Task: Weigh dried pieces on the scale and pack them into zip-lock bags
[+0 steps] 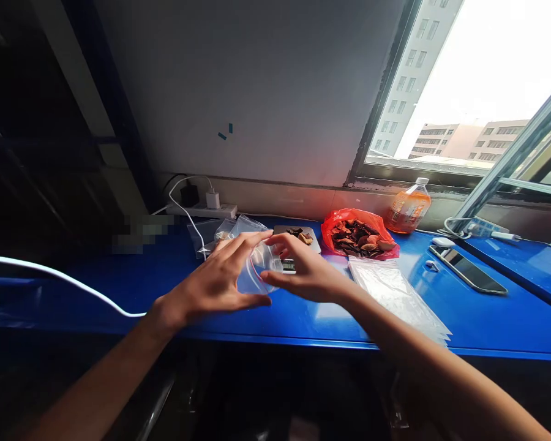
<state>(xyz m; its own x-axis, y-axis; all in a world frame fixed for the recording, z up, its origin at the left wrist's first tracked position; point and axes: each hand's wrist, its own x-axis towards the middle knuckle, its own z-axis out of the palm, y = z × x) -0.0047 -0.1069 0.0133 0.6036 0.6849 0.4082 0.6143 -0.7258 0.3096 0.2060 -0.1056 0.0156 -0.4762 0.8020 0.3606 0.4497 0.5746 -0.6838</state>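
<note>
A clear zip bag [250, 278] with a reddish line at its mouth is between my two hands, over the blue table. My left hand [220, 275] curves around its left side, fingers stretched out and thumb wide apart from them. On the other side, my right hand [310, 269] has its thumb against the bag and its fingers bent over the top edge; the exact finger contact is partly hidden. Just behind them sits a small scale [314, 243] with dried brown slices [303, 237] on it, its display partly covered by my right hand.
A red plastic bag [390, 250] of dried slices [360, 237] stands right of the scale, near an orange drink bottle [408, 208]. Flat clear bags [395, 294], a phone [468, 269] and an earbud case [443, 242] lie rightward. White cable [73, 278] and power strip [227, 211] are left.
</note>
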